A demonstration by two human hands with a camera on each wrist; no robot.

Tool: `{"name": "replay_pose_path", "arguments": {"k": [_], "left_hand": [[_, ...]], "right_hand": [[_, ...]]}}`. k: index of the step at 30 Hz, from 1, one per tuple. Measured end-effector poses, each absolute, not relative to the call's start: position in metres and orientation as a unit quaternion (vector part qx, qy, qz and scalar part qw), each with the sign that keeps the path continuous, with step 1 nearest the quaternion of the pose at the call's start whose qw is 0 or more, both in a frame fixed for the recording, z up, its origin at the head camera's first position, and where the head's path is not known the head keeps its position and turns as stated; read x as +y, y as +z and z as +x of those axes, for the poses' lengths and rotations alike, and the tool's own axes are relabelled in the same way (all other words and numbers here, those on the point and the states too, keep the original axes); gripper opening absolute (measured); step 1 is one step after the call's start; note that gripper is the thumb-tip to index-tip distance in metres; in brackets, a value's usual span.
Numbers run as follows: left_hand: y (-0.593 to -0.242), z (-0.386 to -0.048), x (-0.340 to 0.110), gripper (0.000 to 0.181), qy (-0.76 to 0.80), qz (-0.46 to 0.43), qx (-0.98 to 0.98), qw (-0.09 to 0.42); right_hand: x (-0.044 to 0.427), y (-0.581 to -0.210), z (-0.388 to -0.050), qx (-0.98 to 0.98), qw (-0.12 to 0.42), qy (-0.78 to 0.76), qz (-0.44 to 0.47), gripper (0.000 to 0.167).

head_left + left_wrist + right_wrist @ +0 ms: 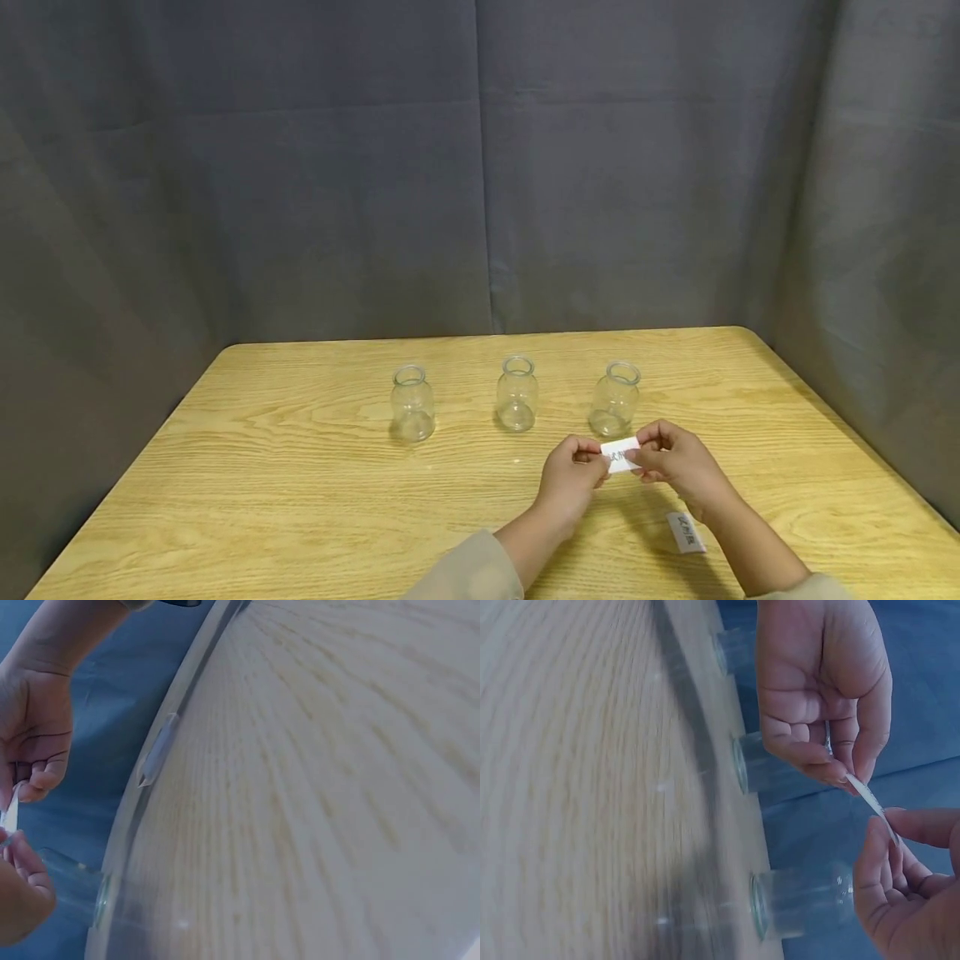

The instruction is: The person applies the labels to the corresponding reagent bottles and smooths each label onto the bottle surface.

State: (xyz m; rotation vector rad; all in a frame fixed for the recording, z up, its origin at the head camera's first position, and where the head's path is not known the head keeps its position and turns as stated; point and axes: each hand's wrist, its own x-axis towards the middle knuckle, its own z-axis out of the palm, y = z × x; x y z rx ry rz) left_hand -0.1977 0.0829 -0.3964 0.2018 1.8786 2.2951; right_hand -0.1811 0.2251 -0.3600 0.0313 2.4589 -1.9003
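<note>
Obscuring label edge: right hand

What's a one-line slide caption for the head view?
Left hand and right hand pinch one white label, three glass jars beyond, a second label on the table.

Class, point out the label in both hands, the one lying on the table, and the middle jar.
Held label [618,452]: head view, its written face.
Lying label [686,533]: head view, its written face.
Middle jar [517,398]: head view, its glass body.

Light beige sleeves with plain cuffs end partway along the forearms, leaving the wrists bare
</note>
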Motion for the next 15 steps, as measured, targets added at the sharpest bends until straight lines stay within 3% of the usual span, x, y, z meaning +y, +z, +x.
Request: {"name": "replay_pose_path", "arguments": {"k": [15], "left_hand": [[-0.384, -0.196, 0.061, 0.010, 0.760, 0.114, 0.638, 0.058]], "right_hand": [[0.200, -0.355, -0.174, 0.758, -0.029, -0.651, -0.012, 0.022]]}}
